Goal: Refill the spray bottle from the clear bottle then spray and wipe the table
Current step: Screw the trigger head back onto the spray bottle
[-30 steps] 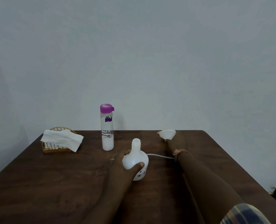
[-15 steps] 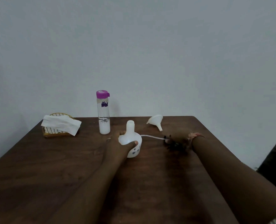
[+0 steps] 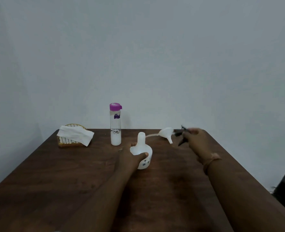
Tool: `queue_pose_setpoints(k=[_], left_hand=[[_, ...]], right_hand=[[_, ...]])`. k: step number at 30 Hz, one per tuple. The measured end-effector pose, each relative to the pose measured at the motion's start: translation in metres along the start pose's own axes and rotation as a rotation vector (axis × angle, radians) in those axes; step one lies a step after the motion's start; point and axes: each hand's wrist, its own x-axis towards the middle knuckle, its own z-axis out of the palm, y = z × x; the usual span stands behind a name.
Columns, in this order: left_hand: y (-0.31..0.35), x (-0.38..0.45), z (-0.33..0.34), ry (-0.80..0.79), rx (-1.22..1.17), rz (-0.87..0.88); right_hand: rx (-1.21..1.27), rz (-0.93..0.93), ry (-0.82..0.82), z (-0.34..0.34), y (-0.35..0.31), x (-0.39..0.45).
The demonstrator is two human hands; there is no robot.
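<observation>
Now left hand (image 3: 130, 156) grips spray bottle (image 3: 142, 152) mid-table; right hand (image 3: 197, 139) near far edge.

Markings, head view. Clear bottle (image 3: 116, 124), standing on the bench (image 3: 55, 173) beyond the left hand's fingers (image 3: 145, 154): small purple label patch near the top, lettering too blurred to read; lower down, pale curly script, possibly two characters, not legible. White spray bottle body (image 3: 142, 153), held in those fingers: small dark printed marks low on its side, apparently decorative, no characters made out. No other text, numbers or signs readable.
</observation>
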Motion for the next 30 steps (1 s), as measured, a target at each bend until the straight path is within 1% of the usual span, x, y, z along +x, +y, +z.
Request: queue_pose_setpoints(k=[2, 3, 5, 8, 11, 16, 21, 30], left_hand=[[0.001, 0.001, 0.000, -0.003, 0.002, -0.008], [0.000, 0.002, 0.000, -0.004, 0.002, -0.014], [-0.001, 0.002, 0.000, -0.015, 0.000, -0.029], [-0.001, 0.003, -0.001, -0.034, -0.007, -0.053], [0.002, 0.003, -0.001, -0.032, -0.001, -0.062], [0.007, 0.001, 0.000, -0.015, -0.040, -0.086], [0.008, 0.001, 0.000, -0.010, -0.038, -0.100], [0.009, 0.000, 0.000, 0.004, -0.010, -0.101]], right_hand=[[0.180, -0.063, 0.116, -0.004, -0.019, 0.004], [0.253, -0.116, 0.133, -0.004, -0.028, 0.004], [0.323, -0.223, 0.109, -0.003, -0.044, 0.001], [0.296, -0.325, 0.063, 0.006, -0.063, -0.008], [0.295, -0.367, 0.047, 0.016, -0.073, -0.014], [0.366, -0.413, 0.101, 0.026, -0.097, -0.015], [0.281, -0.481, 0.097, 0.030, -0.115, -0.015], [0.225, -0.453, 0.128, 0.018, -0.116, -0.013]])
